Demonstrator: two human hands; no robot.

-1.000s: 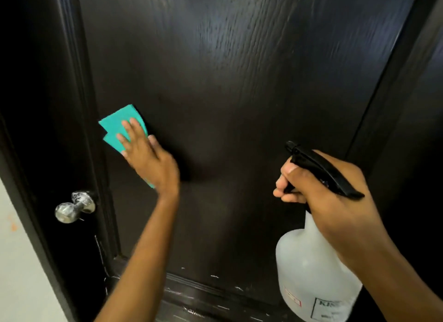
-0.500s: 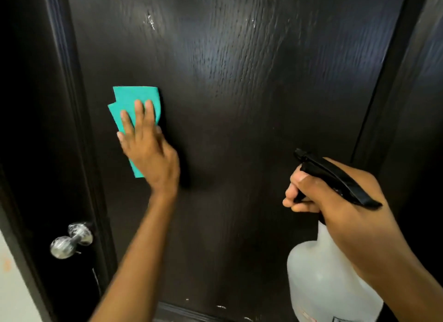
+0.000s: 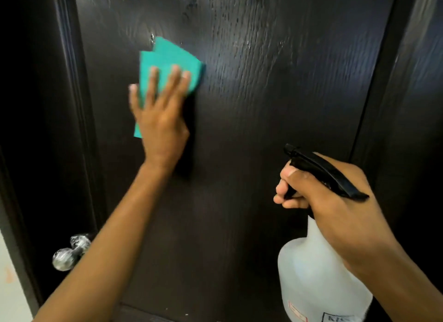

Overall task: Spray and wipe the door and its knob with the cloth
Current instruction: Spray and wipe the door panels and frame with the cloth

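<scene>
The left hand lay flat against the dark wood-grained door, its fingers straight and spread, pressing a folded teal cloth onto the panel. The cloth sat on the upper left part of the panel, with its top edges fanned out above the fingertips and a small corner showing below the palm on the left side. The hand was slightly blurred. A dark shadow fell on the door just to the right of the wrist. Streaks of wet sheen showed on the grain to the right of the cloth and above it. The right hand gripped a spray bottle by its neck at the lower right, apart from the door surface, with the fingers curled round the black trigger head whose nozzle pointed up and left toward the panel. The bottle's body was translucent white and carried a label near its bottom edge, too cut off to read. The silver knob stood out from the door's left edge at the lower left, well apart from the cloth and partly hidden behind the left forearm. A strip of pale wall showed at the far lower left beside the door frame.
</scene>
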